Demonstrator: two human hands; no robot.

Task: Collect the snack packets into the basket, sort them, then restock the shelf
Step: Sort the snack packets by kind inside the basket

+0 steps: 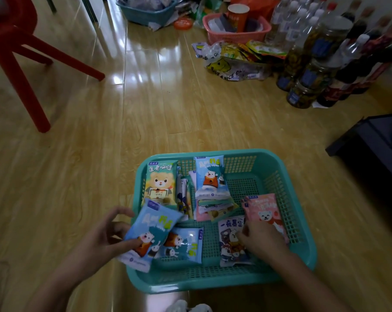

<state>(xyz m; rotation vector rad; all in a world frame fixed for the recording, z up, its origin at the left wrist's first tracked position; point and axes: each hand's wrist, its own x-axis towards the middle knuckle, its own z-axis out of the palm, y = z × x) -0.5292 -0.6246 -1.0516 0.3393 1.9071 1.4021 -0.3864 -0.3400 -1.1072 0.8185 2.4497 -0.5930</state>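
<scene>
Over the near-left corner of the teal basket (213, 287), the left hand (102, 239) pinches a blue bear packet (150, 228): thumb on the face, fingers behind. The packet is tilted and hangs half outside the rim, so it reads as lifted for a check or a re-slot, not parked. Just beside it a second blue packet (186, 244) lies flat along the near edge, and a third blue packet (210, 176) leans upright on the far wall. My guess is the blues are being matched and the held one joins its twins. The yellow lion packet (160, 183) stands in the far-left corner, face out and readable. A mixed stack (213, 208) sits mid-basket, overlapped, and looks unsorted. The right hand (262, 237) is down inside towards the near-right corner, fingers curled over the seam between the pink packet (265, 210) and the white packet (230, 242). Can't tell which one it grips, or whether it only presses. It's likely steadying or picking the next one while the left does the moving. The far-right corner is bare mesh, which leaves room for a new group. The basket sits on the wood floor (100, 176). Sorting looks underway; shelf restock not started. The pink basket (235, 37), clear bag (231, 66), jars (307, 73) and red chair (17, 52) are well apart and not in play. Risk: the wrappers look slick, and the stack may slide if nudged.
</scene>
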